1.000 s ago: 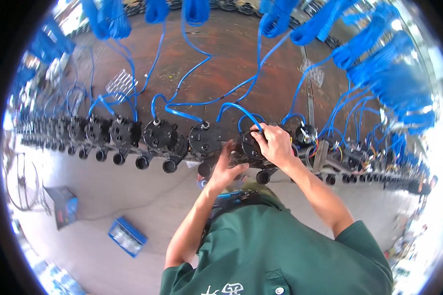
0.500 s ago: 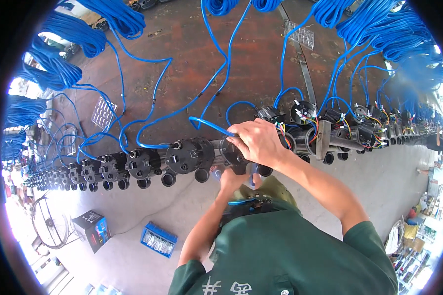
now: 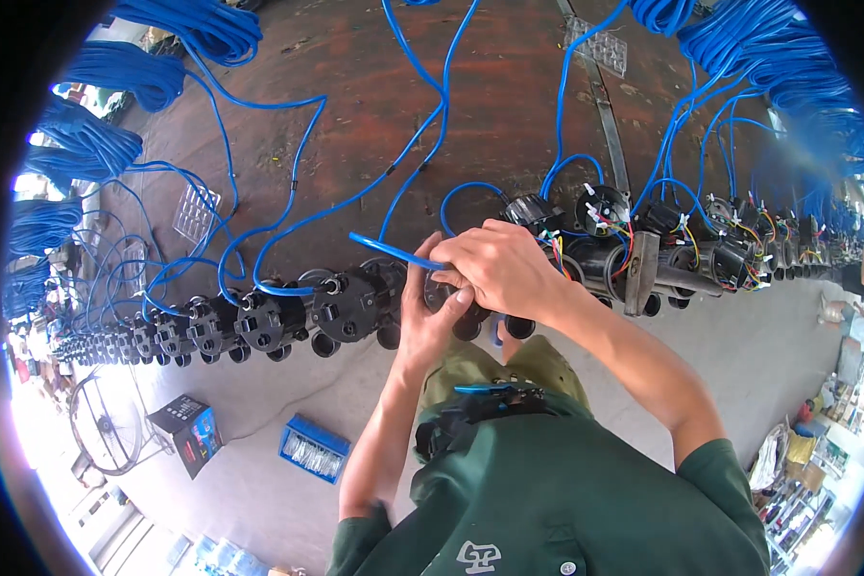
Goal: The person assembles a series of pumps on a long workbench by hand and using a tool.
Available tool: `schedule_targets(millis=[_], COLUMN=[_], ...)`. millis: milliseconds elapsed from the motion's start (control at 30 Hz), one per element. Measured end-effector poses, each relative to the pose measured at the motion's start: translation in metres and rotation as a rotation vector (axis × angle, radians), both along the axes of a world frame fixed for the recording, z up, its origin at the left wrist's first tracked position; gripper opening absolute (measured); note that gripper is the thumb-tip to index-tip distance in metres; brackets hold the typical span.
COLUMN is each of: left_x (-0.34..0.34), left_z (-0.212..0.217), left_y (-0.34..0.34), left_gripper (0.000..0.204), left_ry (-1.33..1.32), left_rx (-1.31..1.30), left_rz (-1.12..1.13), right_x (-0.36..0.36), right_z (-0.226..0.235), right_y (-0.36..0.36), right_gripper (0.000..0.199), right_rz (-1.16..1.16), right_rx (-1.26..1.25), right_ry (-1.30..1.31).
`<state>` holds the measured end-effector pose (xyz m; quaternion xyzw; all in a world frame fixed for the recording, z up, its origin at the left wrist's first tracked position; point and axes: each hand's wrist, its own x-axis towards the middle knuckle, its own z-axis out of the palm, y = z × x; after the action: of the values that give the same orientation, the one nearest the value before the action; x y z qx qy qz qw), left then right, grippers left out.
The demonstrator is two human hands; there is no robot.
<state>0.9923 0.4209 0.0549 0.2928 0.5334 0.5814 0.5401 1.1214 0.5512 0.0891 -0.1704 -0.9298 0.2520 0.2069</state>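
Observation:
A long row of black round units [image 3: 350,305] lines the front edge of a brown workbench [image 3: 470,86], each fed by a blue cable. My left hand [image 3: 424,322] grips one black unit [image 3: 439,293] from below, most of it hidden by my fingers. My right hand [image 3: 499,269] closes over the same unit from above and pinches the end of a blue cable [image 3: 392,251] that points out to the left. To the right, further units [image 3: 605,211] show coloured wires.
Coils of blue cable [image 3: 91,144] hang at the left and at the upper right [image 3: 787,67]. On the concrete floor lie a blue box [image 3: 314,448], a black box [image 3: 187,427] and a fan [image 3: 108,430]. A clear tray [image 3: 195,213] rests on the bench.
The view has shifted so the row sits further right. Both hands stay on the same unit; my right hand has drawn the blue cable end closer to it.

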Motion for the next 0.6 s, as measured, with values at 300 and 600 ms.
schedule_targets(millis=[300, 600], left_x=[-0.008, 0.011], left_z=[-0.008, -0.022], left_y=[0.008, 0.005], left_gripper=[0.074, 0.060], left_ry=[0.012, 0.231], left_rx=[0.015, 0.116], left_rz=[-0.073, 0.149], right_x=[0.045, 0.237], right_z=[0.029, 0.018], right_y=[0.007, -0.004], right_gripper=[0.030, 0.068], right_rz=[-0.217, -0.788], right_rx=[-0.382, 0.190], right_ry=[0.032, -0.577])
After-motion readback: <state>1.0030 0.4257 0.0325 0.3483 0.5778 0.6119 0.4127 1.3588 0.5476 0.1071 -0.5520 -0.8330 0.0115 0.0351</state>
